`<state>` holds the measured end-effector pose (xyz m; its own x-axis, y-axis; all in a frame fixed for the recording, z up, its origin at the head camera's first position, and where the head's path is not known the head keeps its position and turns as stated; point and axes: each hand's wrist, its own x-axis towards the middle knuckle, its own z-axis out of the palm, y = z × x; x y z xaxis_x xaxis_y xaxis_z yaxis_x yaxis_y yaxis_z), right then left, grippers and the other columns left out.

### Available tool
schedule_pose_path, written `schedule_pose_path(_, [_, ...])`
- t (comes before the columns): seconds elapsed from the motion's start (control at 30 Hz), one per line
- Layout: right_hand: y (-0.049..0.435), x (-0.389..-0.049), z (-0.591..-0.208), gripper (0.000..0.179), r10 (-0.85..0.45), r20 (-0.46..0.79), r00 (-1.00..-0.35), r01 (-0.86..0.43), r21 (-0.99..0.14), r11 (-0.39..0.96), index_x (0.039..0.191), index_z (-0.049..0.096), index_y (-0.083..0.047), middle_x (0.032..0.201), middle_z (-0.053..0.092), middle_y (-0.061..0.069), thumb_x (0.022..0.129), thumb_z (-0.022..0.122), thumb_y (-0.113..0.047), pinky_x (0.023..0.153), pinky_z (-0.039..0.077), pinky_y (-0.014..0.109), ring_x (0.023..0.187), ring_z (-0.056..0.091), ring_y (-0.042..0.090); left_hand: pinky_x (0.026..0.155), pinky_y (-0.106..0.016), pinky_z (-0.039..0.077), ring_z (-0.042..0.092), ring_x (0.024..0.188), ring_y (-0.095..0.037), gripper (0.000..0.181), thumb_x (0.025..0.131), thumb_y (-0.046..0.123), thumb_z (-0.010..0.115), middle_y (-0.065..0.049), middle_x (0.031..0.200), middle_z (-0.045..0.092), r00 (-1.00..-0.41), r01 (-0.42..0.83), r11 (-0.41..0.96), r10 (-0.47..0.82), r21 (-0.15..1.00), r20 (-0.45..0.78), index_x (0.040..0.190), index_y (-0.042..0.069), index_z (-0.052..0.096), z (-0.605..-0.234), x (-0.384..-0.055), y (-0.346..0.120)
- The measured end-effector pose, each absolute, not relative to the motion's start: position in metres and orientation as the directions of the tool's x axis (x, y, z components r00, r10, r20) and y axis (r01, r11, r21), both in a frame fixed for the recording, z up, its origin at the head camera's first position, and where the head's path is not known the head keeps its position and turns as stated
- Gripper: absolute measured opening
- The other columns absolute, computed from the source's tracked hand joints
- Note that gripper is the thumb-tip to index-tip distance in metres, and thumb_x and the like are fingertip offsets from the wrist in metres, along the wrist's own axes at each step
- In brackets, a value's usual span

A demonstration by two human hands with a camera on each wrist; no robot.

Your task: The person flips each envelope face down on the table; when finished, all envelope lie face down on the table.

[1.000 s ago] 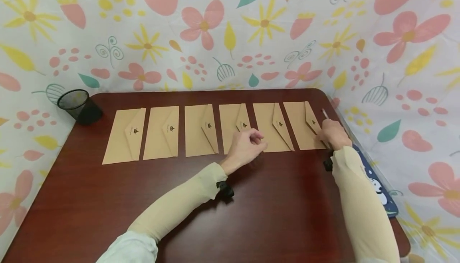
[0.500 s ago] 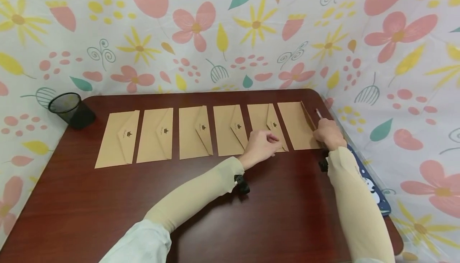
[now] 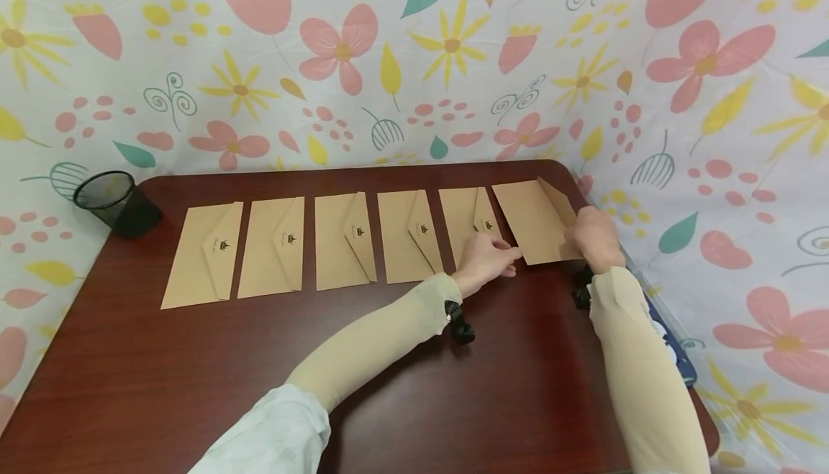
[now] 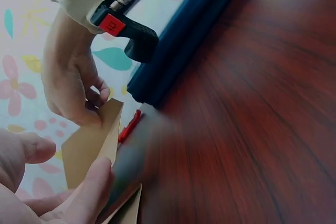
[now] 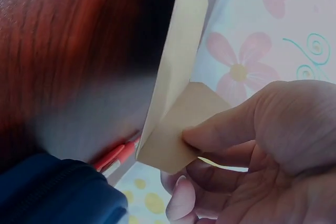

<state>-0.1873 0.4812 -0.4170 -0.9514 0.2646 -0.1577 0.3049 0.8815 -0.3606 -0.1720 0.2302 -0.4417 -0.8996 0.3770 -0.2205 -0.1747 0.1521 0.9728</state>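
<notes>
My right hand (image 3: 596, 239) pinches the flap of the rightmost kraft-paper envelope (image 3: 534, 222) between thumb and fingers. In the right wrist view that flap (image 5: 176, 129) stands opened out from the envelope body. The envelope is partly lifted and tilted. My left hand (image 3: 487, 260) is at its lower left corner, fingertips right at the edge. Seen from the left wrist, the left thumb is spread from the fingers (image 4: 94, 187), which reach to the envelope's edge. The neighbouring envelope (image 3: 456, 215) lies flat with its flap folded over, partly covered by the left hand.
Several more envelopes (image 3: 340, 244) lie in a row leftward on the dark red table (image 3: 512, 380), crown prints on their flaps. A black mesh pen holder (image 3: 132, 211) stands at the back left corner. A dark blue case (image 4: 184, 40) and a red pen (image 4: 129, 125) lie along the right edge.
My left hand has moved right from the middle envelopes to the rightmost one. My right hand has taken hold of that envelope's flap, opened it and tilted the envelope up. The head view has shifted slightly right.
</notes>
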Motion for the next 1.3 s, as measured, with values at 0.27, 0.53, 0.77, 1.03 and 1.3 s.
schedule_pose_path(0.27, [0.460,-0.178,-0.395,0.025,0.283,-0.160,-0.946,0.322,-0.331,0.887,0.068,0.045,-0.009,0.066,0.042,0.006,0.090,0.054,-0.006,0.055,0.038,0.035,0.066,0.043,0.027,0.075,-0.034,0.068,0.084,0.093,-0.039,0.027,0.100,0.014,0.077,-0.022,0.108,0.080,-0.877,-0.333,-0.010,0.371,0.943,-0.306,0.120,-0.004,0.071,-0.445,-0.177,0.245])
schedule_pose_path(0.53, [0.453,-0.173,-0.386,0.022,0.278,-0.187,-0.942,0.326,-0.314,0.892,0.065,0.050,-0.007,0.066,0.047,0.008,0.086,0.052,-0.004,0.055,0.041,0.034,0.066,0.046,0.028,0.090,-0.040,0.067,0.079,0.106,-0.044,0.027,0.100,0.007,0.076,-0.019,0.109,0.081,-0.829,-0.437,-0.166,0.457,0.884,-0.324,0.126,0.000,0.071,-0.455,-0.187,0.246])
schedule_pose_path(0.77, [0.450,-0.169,-0.386,0.036,0.224,-0.147,-0.963,0.263,-0.358,0.896,0.056,0.046,-0.014,0.060,0.042,0.001,0.091,0.053,-0.006,0.056,0.037,0.032,0.061,0.040,0.022,0.091,-0.038,0.067,0.083,0.097,-0.041,0.044,0.096,0.000,0.077,-0.010,0.102,0.074,-0.822,-0.456,-0.210,0.471,0.865,-0.319,0.138,0.003,0.065,-0.457,-0.192,0.244])
schedule_pose_path(1.03, [0.454,-0.165,-0.389,0.046,0.184,-0.118,-0.976,0.217,-0.411,0.885,0.094,0.074,0.006,0.071,0.056,0.009,0.114,0.050,-0.027,0.063,0.040,0.034,0.069,0.052,0.026,0.083,-0.036,0.068,0.083,0.078,-0.033,0.042,0.095,-0.008,0.074,-0.009,0.094,0.069,-0.829,-0.463,-0.271,0.470,0.844,-0.304,0.135,0.003,0.064,-0.458,-0.196,0.243])
schedule_pose_path(1.3, [0.450,-0.160,-0.389,0.045,0.201,-0.103,-0.974,0.226,-0.452,0.863,0.118,0.075,0.013,0.113,0.075,0.031,0.106,0.065,-0.029,0.072,0.047,0.028,0.097,0.068,0.038,0.077,-0.032,0.068,0.074,0.065,-0.016,0.042,0.097,-0.008,0.072,-0.012,0.097,0.071,-0.830,-0.464,-0.281,0.469,0.840,-0.301,0.137,-0.001,0.062,-0.458,-0.198,0.241])
